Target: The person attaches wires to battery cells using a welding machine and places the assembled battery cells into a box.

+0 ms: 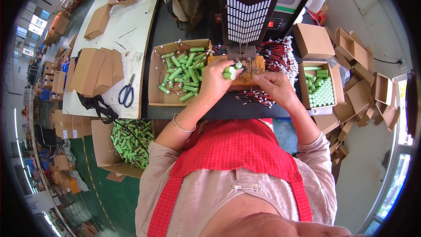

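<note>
My left hand (214, 79) is closed around several green cylindrical battery cells (229, 74), their white ends pointing right. It rests at the left side of a worn brown block (258, 64) beneath the head of a black spot-welding machine (248, 17). At the block's right side, my right hand (279, 87) has thumb and fingers pinched together; whatever is between them is too small to make out. Red and black wires with white connectors (280, 59) lie in a bundle behind my right hand, and more wires (256, 98) lie in front of the block.
Wired green cells fill a cardboard box (154, 90) on the left; upright cells stand in a smaller box (339, 85) on the right. Scissors (126, 93) and folded cartons (94, 72) occupy the white table. A large carton (101, 142) of cells sits below. Cartons (362, 90) pile up at right.
</note>
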`<action>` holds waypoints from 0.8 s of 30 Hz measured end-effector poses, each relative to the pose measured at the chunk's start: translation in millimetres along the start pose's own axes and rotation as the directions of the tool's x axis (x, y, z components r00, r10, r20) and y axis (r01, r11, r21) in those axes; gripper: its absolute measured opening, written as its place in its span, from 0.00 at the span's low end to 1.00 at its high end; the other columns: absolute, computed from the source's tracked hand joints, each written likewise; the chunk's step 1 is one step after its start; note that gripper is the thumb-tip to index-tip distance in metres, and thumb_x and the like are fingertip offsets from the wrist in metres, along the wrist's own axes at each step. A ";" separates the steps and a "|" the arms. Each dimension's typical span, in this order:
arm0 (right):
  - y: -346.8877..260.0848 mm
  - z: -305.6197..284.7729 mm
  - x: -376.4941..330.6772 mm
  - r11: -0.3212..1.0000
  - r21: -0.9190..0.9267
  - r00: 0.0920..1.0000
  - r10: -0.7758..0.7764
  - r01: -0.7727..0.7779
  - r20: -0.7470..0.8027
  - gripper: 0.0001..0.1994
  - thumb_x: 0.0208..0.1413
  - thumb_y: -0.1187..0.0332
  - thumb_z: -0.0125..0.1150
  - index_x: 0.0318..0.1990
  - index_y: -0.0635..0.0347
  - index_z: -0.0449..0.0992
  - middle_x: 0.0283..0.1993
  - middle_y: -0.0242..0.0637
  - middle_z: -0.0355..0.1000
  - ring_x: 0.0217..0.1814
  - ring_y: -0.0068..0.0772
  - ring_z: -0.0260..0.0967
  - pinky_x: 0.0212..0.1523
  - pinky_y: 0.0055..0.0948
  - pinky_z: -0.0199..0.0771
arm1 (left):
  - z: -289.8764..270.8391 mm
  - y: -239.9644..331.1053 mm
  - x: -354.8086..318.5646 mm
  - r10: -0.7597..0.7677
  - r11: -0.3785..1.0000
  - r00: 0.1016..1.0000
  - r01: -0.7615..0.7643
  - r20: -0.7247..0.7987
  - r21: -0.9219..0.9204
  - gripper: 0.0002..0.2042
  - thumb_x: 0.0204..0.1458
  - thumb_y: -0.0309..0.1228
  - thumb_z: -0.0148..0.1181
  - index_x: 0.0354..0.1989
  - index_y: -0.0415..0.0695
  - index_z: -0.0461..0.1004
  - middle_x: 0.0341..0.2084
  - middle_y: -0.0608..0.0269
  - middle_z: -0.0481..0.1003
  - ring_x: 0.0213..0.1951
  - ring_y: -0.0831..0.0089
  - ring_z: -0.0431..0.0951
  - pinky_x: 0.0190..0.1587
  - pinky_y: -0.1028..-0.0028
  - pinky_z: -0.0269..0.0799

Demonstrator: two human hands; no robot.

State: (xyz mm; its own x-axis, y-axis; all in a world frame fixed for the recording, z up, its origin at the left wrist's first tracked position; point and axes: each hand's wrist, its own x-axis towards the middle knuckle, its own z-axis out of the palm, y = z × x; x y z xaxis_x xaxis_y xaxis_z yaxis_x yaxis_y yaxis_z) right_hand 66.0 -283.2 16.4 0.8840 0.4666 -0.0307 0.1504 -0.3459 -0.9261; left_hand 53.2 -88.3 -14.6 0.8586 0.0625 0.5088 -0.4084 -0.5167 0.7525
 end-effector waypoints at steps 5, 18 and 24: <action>-9.5 -2.6 2.6 0.944 0.206 0.960 0.225 -0.258 0.170 0.14 0.56 0.62 0.53 0.32 0.67 0.77 0.11 0.24 0.56 0.13 0.13 0.50 0.14 0.17 0.47 | 0.5 0.8 1.1 0.056 0.994 0.998 -0.060 0.038 0.094 0.12 0.37 0.25 0.68 0.31 0.36 0.75 0.24 0.56 0.74 0.27 0.67 0.75 0.31 0.73 0.70; -4.0 -6.0 16.0 0.853 0.364 0.916 0.278 -0.374 0.291 0.14 0.56 0.62 0.53 0.30 0.65 0.76 0.10 0.25 0.55 0.11 0.14 0.49 0.13 0.18 0.48 | -2.7 14.3 8.0 0.008 0.996 0.999 -0.011 0.033 0.092 0.08 0.37 0.26 0.64 0.27 0.39 0.75 0.25 0.54 0.73 0.29 0.58 0.73 0.31 0.67 0.68; 1.7 -5.2 3.6 0.860 0.428 0.959 0.229 -0.280 0.166 0.11 0.54 0.64 0.57 0.32 0.64 0.76 0.17 0.26 0.63 0.17 0.13 0.57 0.17 0.15 0.55 | -13.8 12.2 1.0 -0.169 0.985 0.980 0.163 0.108 0.063 0.11 0.37 0.28 0.67 0.29 0.38 0.76 0.21 0.59 0.74 0.23 0.66 0.73 0.27 0.72 0.69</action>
State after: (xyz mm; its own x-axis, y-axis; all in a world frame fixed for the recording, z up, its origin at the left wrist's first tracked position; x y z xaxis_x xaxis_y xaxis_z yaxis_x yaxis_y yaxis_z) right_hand 71.7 -286.3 16.8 0.8085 0.5036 -0.3043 -0.3072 -0.0797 -0.9483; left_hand 44.8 -82.7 0.8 0.9435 0.0566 0.3264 -0.2427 -0.5524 0.7974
